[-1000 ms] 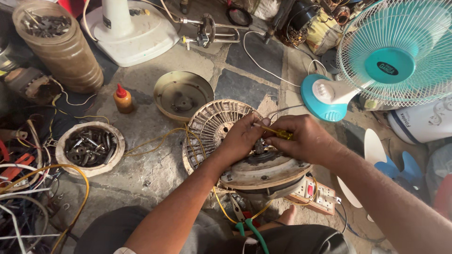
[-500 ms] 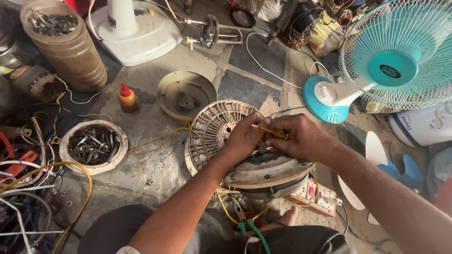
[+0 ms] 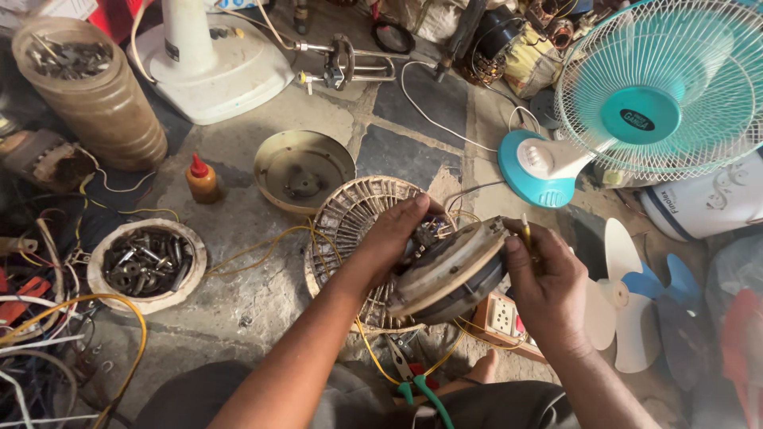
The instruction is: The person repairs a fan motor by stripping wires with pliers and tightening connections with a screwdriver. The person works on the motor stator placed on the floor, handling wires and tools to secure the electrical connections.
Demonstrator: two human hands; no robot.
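Both hands tilt a round fan motor up off the floor.

At 6 o'clock, green-handled pliers [image 3: 413, 380] lie by the knees. The left hand [image 3: 395, 238] wraps its fingers over the fan motor [image 3: 449, 274] at centre; the right hand [image 3: 548, 286] props its rim, fingers curled around a yellow screwdriver [image 3: 526, 233]. With so little grip on the rim, the motor could slip onto the socket board [image 3: 501, 318] or strain its yellow wires [image 3: 262, 246]. At 10 o'clock stands an oil bottle [image 3: 203, 179]; at 1 o'clock, a teal fan [image 3: 636, 111].
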